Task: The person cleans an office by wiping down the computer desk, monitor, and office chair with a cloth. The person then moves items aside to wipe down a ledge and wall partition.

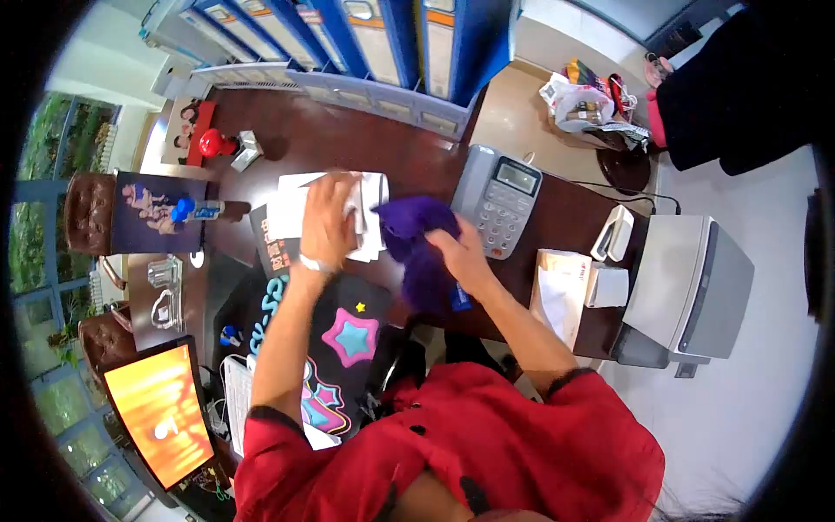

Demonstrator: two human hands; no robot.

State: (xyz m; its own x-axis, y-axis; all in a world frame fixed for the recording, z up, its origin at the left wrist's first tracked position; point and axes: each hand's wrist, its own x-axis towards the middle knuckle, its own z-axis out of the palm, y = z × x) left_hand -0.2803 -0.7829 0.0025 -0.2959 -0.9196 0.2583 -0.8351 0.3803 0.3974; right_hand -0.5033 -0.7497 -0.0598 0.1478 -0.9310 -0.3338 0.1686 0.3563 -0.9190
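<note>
My left hand (pixel 328 222) is on a small stack of white papers (pixel 291 209) on the dark desk, its fingers bent over the papers' edge. In my right hand (pixel 457 252) is a bunched purple cloth (pixel 416 230), which hangs down toward the desk's front edge. The cloth's upper left corner touches or overlaps the papers' right side. Just right of the cloth stands a grey desk phone (pixel 497 200). A black desk mat (pixel 348 331) with pink and blue stars lies below my left hand.
Blue binders (pixel 374 43) stand in a rack at the back. A printer (pixel 687 287) is at the right, near a stapler (pixel 614 233) and an envelope (pixel 561 291). At the left are a monitor (pixel 161 409), a glass mug (pixel 165 309) and a red figurine (pixel 216 143).
</note>
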